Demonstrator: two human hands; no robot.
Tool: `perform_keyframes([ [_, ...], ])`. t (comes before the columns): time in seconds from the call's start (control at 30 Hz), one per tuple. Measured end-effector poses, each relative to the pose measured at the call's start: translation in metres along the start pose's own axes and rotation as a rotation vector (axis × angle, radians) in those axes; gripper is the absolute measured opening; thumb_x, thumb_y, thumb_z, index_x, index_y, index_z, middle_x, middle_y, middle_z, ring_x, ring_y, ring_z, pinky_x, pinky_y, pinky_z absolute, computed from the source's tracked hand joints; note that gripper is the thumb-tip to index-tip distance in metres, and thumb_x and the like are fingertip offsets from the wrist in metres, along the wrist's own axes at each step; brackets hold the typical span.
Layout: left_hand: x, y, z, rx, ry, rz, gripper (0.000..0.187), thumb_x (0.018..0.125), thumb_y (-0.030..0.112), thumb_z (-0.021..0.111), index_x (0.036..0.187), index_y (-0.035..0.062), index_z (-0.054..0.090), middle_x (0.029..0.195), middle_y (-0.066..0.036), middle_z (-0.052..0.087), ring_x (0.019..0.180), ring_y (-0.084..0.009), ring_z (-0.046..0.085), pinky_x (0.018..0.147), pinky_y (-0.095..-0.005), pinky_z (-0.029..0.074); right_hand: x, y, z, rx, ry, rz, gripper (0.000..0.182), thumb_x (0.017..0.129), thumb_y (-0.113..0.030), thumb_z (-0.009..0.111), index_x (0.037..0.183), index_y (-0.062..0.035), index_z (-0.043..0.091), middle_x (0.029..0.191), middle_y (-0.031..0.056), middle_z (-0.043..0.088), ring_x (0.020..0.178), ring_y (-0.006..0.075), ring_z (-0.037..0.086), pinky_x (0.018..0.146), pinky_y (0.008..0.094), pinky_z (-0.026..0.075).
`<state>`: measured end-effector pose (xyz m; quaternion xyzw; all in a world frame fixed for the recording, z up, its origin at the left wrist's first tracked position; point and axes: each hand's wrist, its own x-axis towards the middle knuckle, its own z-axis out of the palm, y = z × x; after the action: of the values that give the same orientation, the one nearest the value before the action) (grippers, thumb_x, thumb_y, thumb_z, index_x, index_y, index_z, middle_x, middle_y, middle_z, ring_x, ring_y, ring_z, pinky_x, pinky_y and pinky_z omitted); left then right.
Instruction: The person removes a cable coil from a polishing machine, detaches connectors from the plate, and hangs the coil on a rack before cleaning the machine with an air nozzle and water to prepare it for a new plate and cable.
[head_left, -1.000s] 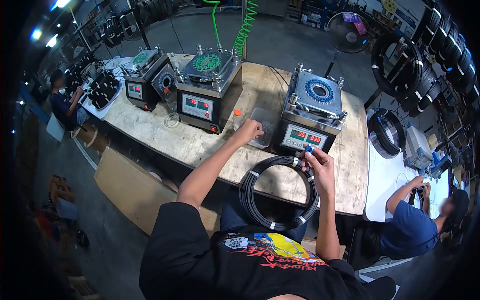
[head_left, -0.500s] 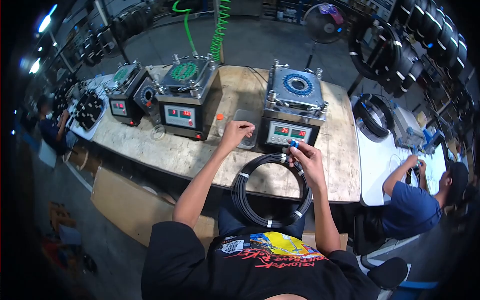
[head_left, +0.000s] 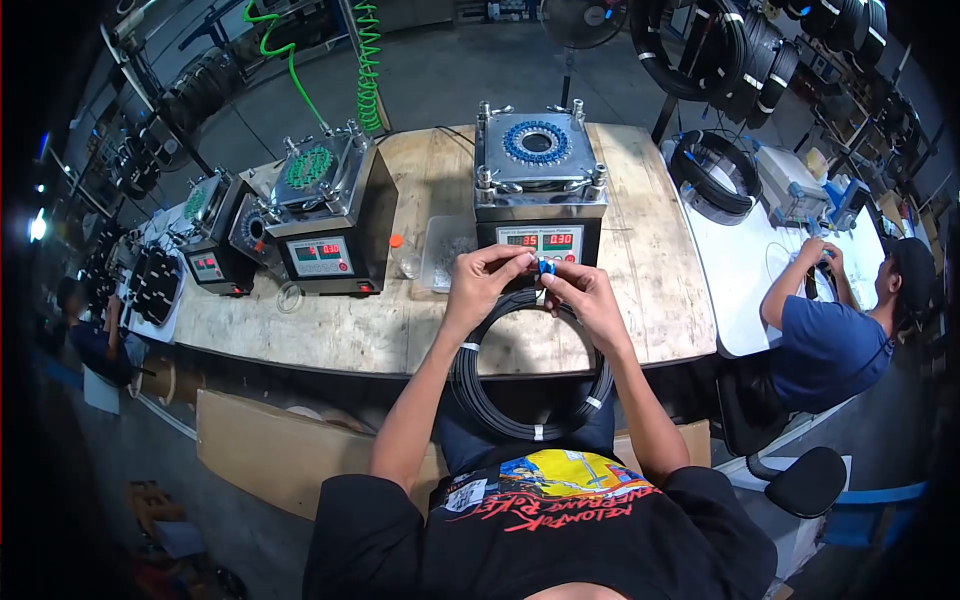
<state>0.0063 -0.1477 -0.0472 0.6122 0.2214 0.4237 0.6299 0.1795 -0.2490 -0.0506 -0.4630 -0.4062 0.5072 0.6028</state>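
A small blue connector is pinched between the thumb and fingers of my right hand. My left hand meets it from the left with thumb and fingertips pressed together; whatever lies between them is too small to make out. Below both hands hangs a coil of black cable, bound with white tape bands. Its upper part sits just under my right fingers, and its lower part is over my lap. Just beyond my hands stands a heater-like machine with a red digital display and a ring of blue pieces on top.
Two similar machines with green rings stand to the left. Near them are a clear plastic tray and an orange-capped bottle. At right, a co-worker sits at a white table holding a cable coil.
My left hand has moved right and now meets my right hand at the blue connector. My right hand has shifted slightly left. The view has turned, so the machines appear further left.
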Motion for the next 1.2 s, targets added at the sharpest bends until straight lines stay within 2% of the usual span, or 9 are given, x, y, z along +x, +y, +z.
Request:
perform_keyframes([
  [0.27, 0.001, 0.009, 0.000, 0.173, -0.019, 0.017, 0.019, 0.099, 0.008, 0.071, 0.112, -0.0043, 0.076, 0.098, -0.009, 0.077, 0.090, -0.0122, 0.072, 0.082, -0.0267, 0.058, 0.000, 0.000, 0.001, -0.107, 0.023, -0.011, 0.026, 0.100, -0.013, 0.070, 0.122, 0.0014, 0.074, 0.078, 0.0003, 0.068, 0.063, 0.0048, 0.056, 0.056, 0.0231, 0.046],
  [0.67, 0.011, 0.042, -0.008, 0.549, -0.217, 0.181, 0.016, 0.094, 0.003, 0.072, 0.108, -0.0024, 0.078, 0.096, -0.012, 0.078, 0.086, -0.0130, 0.073, 0.076, -0.0264, 0.057, -0.006, -0.010, 0.003, -0.242, 0.013, 0.022, 0.027, 0.099, -0.012, 0.071, 0.122, 0.0008, 0.074, 0.077, -0.0008, 0.068, 0.064, 0.0037, 0.053, 0.057, 0.0223, 0.044],
  [0.77, 0.009, 0.040, -0.008, 0.538, -0.216, 0.206, 0.016, 0.093, 0.003, 0.072, 0.107, -0.0019, 0.078, 0.095, -0.012, 0.078, 0.087, -0.0137, 0.073, 0.077, -0.0272, 0.057, -0.007, -0.011, 0.006, -0.220, 0.041, 0.038, 0.027, 0.098, -0.011, 0.071, 0.121, 0.0021, 0.074, 0.076, -0.0003, 0.068, 0.064, 0.0034, 0.053, 0.057, 0.0225, 0.043],
  [0.9, 0.005, 0.035, -0.009, 0.546, -0.199, 0.191, 0.017, 0.095, 0.004, 0.070, 0.110, -0.0018, 0.077, 0.100, -0.014, 0.078, 0.092, -0.0168, 0.073, 0.081, -0.0288, 0.057, -0.007, -0.014, 0.010, -0.223, 0.047, 0.045, 0.026, 0.098, -0.011, 0.070, 0.120, 0.0031, 0.074, 0.076, 0.0000, 0.068, 0.064, 0.0036, 0.052, 0.056, 0.0226, 0.042],
  [1.0, 0.001, 0.030, -0.012, 0.508, -0.201, 0.226, 0.020, 0.096, 0.003, 0.069, 0.114, -0.0009, 0.076, 0.104, -0.015, 0.077, 0.096, -0.0196, 0.074, 0.083, -0.0306, 0.058, -0.006, -0.015, 0.010, -0.195, 0.050, 0.058, 0.026, 0.098, -0.011, 0.070, 0.119, 0.0036, 0.074, 0.076, -0.0001, 0.067, 0.064, 0.0039, 0.052, 0.056, 0.0226, 0.042],
  [1.2, 0.004, 0.033, -0.027, 0.641, -0.279, 0.337, 0.024, 0.100, 0.009, 0.066, 0.120, -0.0017, 0.074, 0.107, -0.017, 0.077, 0.097, -0.0236, 0.074, 0.085, -0.0322, 0.058, 0.002, -0.005, 0.011, -0.145, 0.039, 0.041, 0.024, 0.099, -0.011, 0.069, 0.117, 0.0043, 0.074, 0.075, -0.0011, 0.065, 0.063, 0.0036, 0.050, 0.054, 0.0223, 0.039],
])
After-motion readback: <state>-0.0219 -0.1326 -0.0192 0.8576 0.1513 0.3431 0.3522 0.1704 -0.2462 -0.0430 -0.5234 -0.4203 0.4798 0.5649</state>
